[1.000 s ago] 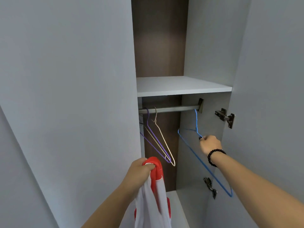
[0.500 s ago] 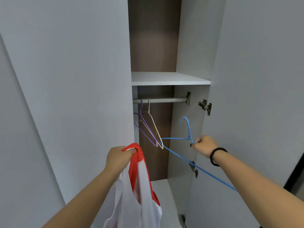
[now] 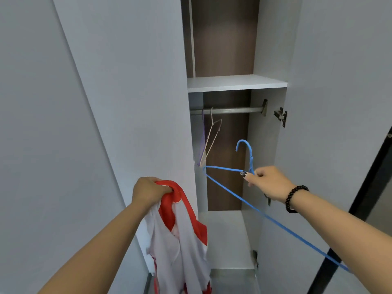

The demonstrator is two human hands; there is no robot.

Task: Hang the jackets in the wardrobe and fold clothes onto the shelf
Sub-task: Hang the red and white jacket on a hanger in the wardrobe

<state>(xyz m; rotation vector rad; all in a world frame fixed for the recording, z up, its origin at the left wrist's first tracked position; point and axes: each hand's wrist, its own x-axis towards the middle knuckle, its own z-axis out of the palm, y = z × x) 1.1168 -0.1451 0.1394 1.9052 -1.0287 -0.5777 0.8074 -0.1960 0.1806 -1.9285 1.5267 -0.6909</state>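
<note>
Off the rail (image 3: 228, 110) and out of the wardrobe (image 3: 135, 102) comes the blue hanger (image 3: 220, 185): a second ago its hook sat over the rail, and now it hangs free in the near air, tilted, its long bar running down to the near right. That clears the way for the next step, which I judge to be threading the hanger into the jacket.

Inside the wardrobe the shelf (image 3: 235, 82) sits just above the rail. The red and white jacket (image 3: 180, 236) has stayed in the near middle, dangling below the left hand (image 3: 148, 193), whose fingers are curled tight round the red collar. Two more hangers (image 3: 209, 141), one purple and one pale, have swung to the far left end of the rail.

The right hand (image 3: 267, 182) pinches the blue hanger at its neck, just under the hook, thumb and fingers pressed together. A black bead bracelet (image 3: 294, 199) circles that wrist.
</note>
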